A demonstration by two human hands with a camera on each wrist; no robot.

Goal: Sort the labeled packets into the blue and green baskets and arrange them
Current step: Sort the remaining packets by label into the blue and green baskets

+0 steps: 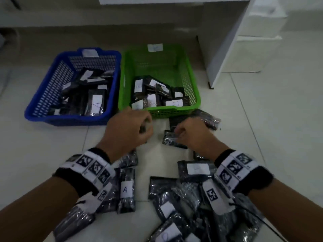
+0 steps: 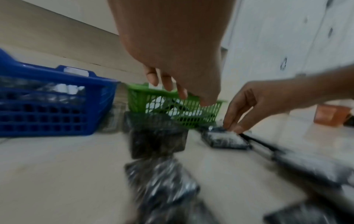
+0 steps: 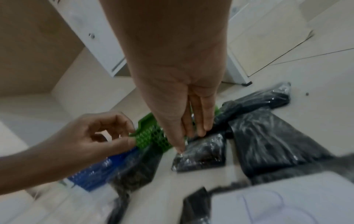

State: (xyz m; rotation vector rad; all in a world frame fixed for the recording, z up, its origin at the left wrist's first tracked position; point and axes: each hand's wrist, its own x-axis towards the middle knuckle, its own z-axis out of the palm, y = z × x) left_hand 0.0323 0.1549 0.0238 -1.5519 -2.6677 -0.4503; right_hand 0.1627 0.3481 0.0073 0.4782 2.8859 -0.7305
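Observation:
The blue basket and the green basket stand side by side on the floor, each with several black labeled packets inside. My right hand reaches down with straight fingers, its fingertips touching the edge of a small black packet lying in front of the green basket. My left hand hovers just left of it, fingers loosely curled and empty in the right wrist view, above another black packet on the floor. A heap of packets lies below my wrists, one marked A.
A white cabinet stands behind and right of the green basket. More dark packets lie by the green basket's front right corner. Bare tiled floor stretches to the right and to the left of the heap.

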